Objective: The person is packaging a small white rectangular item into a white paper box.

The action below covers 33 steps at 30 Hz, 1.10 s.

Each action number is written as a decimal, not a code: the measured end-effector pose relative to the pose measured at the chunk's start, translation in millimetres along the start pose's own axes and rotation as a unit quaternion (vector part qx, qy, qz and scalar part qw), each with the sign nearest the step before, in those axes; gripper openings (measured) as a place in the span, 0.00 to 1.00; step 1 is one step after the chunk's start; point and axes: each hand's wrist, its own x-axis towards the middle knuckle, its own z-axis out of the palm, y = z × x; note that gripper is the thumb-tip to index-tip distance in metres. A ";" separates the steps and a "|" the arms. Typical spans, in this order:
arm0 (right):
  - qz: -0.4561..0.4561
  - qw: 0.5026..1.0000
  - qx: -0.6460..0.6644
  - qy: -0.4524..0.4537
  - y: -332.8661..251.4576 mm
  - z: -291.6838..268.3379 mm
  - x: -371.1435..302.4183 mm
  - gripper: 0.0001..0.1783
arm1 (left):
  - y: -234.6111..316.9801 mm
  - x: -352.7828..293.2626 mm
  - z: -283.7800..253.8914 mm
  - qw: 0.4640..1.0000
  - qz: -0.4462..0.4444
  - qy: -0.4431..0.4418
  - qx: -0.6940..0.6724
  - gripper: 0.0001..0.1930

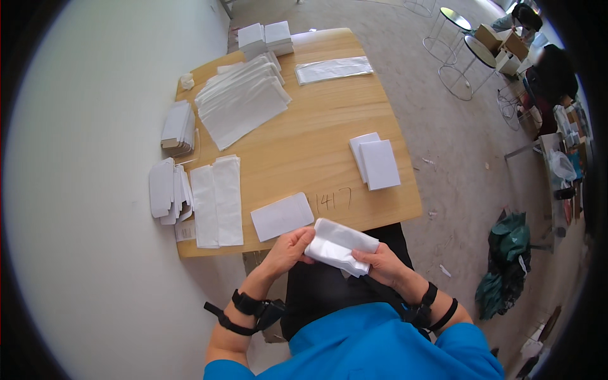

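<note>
- Left hand [288, 247] and right hand [380, 261] both pinch one white packet in a clear plastic sleeve [339, 246], fingers pressed on its two ends; it is held in the air just off the near edge of the wooden table [316, 145].
- Whether the packet is fully inside the sleeve: cannot tell.
- Judged progress: partway. Two white packets [375, 161] lie stacked by the right edge; one flat white envelope [282, 216] near the near edge.
- Left to use, seemingly: fanned clear sleeves [240, 101] at far left, flat strips [217, 199] at the near-left corner.
- White box stacks [265, 38] at far edge; contents hidden.
</note>
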 end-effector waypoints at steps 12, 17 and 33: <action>-0.236 0.969 0.049 0.050 3.8 36.0 -52.8 0.24 | 29.9 -42.6 123.0 0.549 0.377 0.440 0.603 0.26; -0.278 0.959 0.052 0.026 0.3 40.0 -60.9 0.22 | 30.6 -46.4 134.1 0.505 0.391 0.446 0.627 0.27; -0.398 0.858 -0.285 0.156 -7.5 42.3 -84.2 0.18 | 19.0 -54.4 119.6 0.553 0.464 0.450 0.526 0.30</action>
